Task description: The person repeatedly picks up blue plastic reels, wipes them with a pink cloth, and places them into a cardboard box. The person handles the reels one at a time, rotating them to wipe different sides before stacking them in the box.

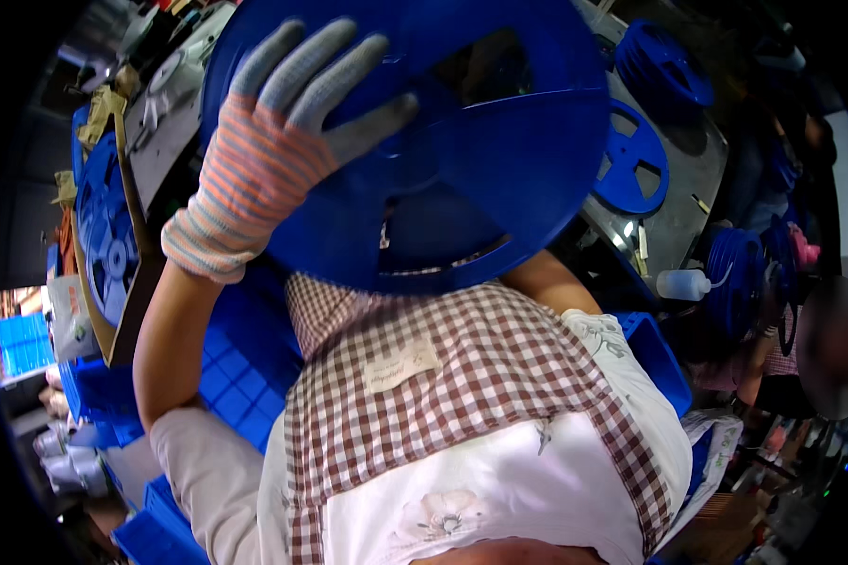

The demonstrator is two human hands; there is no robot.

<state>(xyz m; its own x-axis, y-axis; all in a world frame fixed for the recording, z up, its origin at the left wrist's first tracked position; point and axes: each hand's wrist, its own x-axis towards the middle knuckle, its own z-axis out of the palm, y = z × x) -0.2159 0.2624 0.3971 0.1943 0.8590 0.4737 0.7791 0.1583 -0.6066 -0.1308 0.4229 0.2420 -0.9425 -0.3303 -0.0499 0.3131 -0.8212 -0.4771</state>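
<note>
A large blue plastic reel (537, 179) with cut-out windows is held up in front of my checked apron (462, 377). My left hand (278, 141), in a grey-fingered knit glove with orange and blue stripes, lies against the reel's near face. Its fingers are stretched out and the thumb is spread apart, so the hand is open. My right forearm (556, 281) runs up behind the reel's lower right edge. The reel hides my right hand, and I cannot see what it touches.
On the grey table (693, 188) to the right lie another blue reel (658, 188) and a stack of reels (664, 61). A squeeze bottle (683, 284) is near its edge. At left stands a cardboard box (122, 325) of blue parts. Another person (777, 353) is at far right.
</note>
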